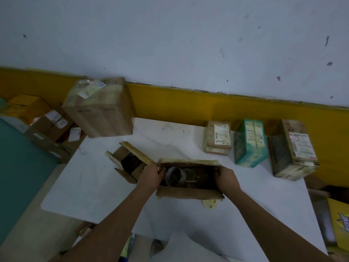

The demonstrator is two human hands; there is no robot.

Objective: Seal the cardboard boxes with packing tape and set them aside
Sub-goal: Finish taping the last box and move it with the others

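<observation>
A heap of cartons (47, 120) lay on the floor at the far left, beside the white worktop (94, 186). At the worktop's back left corner stood a large taped box (100, 108) with labels on its top. Just in front of it sat a smaller open box (128, 163), its flaps spread and something dark inside.

The left hand (151, 176) was curled over the left end of the open cardboard box (188, 191), which sat at the middle of the worktop touching the smaller one. Its long flaps stood open, and a grey ring-shaped thing (174, 175), too dim to identify, lay inside. The right hand (226, 178) was clamped on the box's right end, fingers hooked over the edge. A pale yellow scrap (208, 203) poked out from under the near flap.

Along the back right stood a small labelled parcel (218, 138), a green box (250, 142) and a taped brown box (294, 150), close together in a row.
</observation>
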